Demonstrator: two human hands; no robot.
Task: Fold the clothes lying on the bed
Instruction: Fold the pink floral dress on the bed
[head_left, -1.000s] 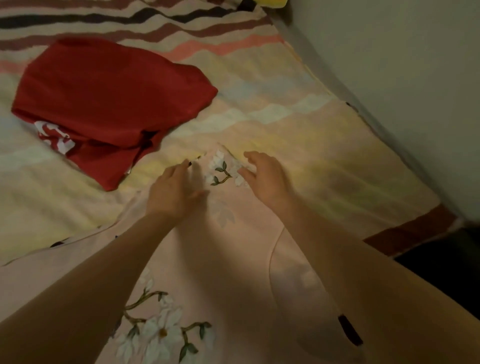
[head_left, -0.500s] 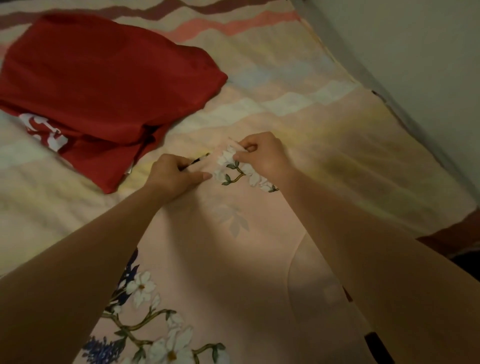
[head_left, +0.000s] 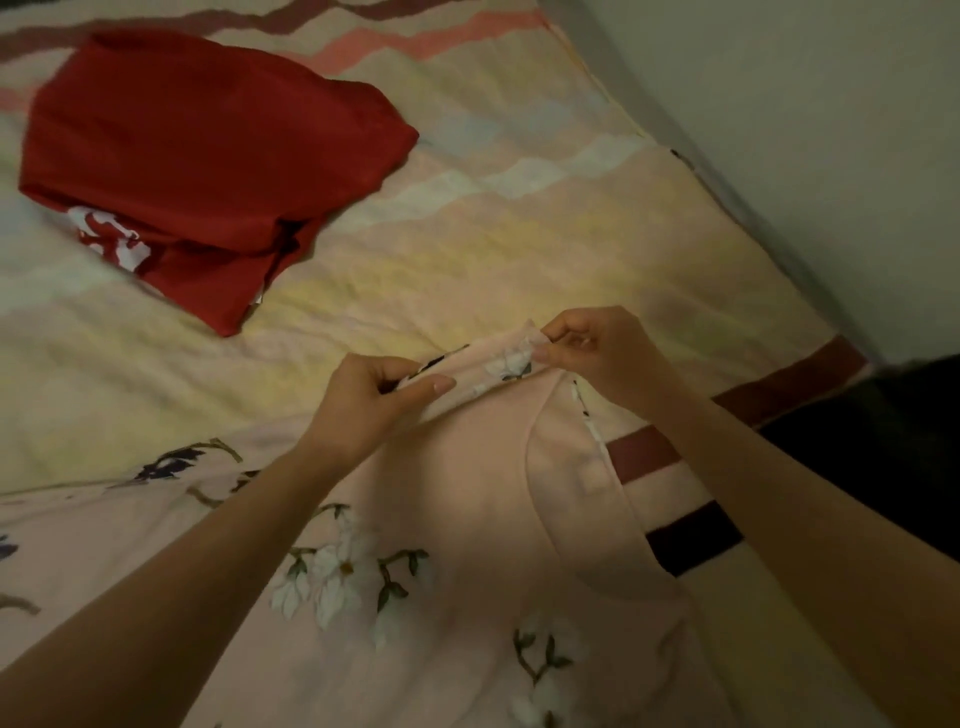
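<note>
Hands pinching one strip of pink floral garment (head_left: 467, 519), lifting it just off the bed (head_left: 519, 234). Left hand (head_left: 363, 400) clamping thumb and fingers on the strip's left end; right hand (head_left: 597, 348) nipping its right end between thumb and forefinger. Rest of garment lying spread flat toward the bed's near edge, reaching close to the right edge. Red garment (head_left: 208, 166) sitting folded near the far left corner, well apart. Wall (head_left: 805, 130) running beside the bed's right edge.
</note>
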